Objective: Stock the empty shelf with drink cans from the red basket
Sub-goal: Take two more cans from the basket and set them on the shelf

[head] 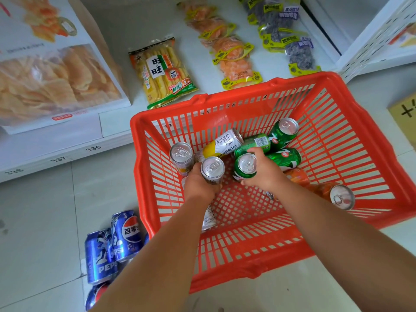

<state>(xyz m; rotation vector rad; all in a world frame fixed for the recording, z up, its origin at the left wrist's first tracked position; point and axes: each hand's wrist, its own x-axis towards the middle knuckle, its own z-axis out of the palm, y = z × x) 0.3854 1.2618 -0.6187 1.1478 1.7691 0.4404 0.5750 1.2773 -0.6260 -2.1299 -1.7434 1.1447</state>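
The red basket (371, 154) stands on the floor in front of a low white shelf (67, 152). Both my hands are inside it. My left hand (199, 184) is wrapped around a slim white can (212, 168), held upright. My right hand (264, 174) grips a green 7-Up can (245, 167), also upright. Several more cans lie loose in the basket: green 7-Up cans (284, 130), a slim white-and-yellow can (225, 143), another slim can (182, 155) and orange cans (337, 194).
Three blue Pepsi cans (112, 246) stand on the floor left of the basket. On the shelf lie a rice cracker bag (161, 72), orange and dark snack packs (229, 50), and a large chips display box (51, 70). A cardboard box (405, 118) sits at the right.
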